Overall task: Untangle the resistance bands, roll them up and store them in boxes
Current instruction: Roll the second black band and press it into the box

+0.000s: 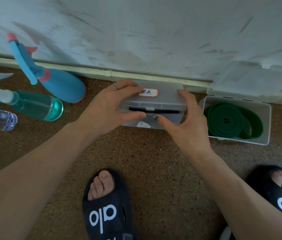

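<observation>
Floor [145, 161]; lidded box's [154, 101] contents perhaps black

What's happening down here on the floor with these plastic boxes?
A person is closing a clear labelled box with both hands. The left hand grips its left end and the right hand its right end, thumbs at the front latch. A black band shows through the gap under the lid, which is not fully shut. To the right, an open box holds a rolled green band. Spray bottles lie on the left.
</observation>
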Demonstrator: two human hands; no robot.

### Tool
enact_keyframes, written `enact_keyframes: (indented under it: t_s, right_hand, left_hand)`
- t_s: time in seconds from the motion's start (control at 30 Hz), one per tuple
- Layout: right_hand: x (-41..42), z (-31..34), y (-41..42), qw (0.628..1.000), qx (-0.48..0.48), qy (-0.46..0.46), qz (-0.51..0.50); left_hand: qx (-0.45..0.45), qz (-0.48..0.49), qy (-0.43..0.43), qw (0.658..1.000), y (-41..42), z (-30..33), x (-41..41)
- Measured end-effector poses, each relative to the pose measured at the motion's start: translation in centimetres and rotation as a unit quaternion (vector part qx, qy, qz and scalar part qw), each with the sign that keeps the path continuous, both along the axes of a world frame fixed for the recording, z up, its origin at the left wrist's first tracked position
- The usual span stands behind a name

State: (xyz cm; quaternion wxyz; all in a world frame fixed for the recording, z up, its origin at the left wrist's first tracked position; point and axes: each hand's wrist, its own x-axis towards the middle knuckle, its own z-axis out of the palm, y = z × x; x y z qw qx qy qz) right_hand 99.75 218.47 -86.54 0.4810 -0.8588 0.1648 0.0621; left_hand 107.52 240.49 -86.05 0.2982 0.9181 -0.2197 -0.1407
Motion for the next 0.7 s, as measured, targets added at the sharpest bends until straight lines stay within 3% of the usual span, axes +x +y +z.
enact_keyframes:
  t_s: [0.27,0.47,0.7]
  right_hand:
    - [-0.4,0.0,0.3,0.999,0.029,-0.006,-0.021]
    - [0.9,-0.5,0.2,0.998,0.057,-0.005,-0.017]
    - [1.2,-0.7,0.8,0.998,0.045,-0.01,-0.034]
  left_hand:
    - [-0.003,0.006,-0.036,0.999,0.1,0.2,-1.1]
    - [-0.072,0.068,0.027,0.995,-0.8,0.0,-0.2]
    - [-0.091,0.095,0.012,0.991,-1.3,-0.3,-0.7]
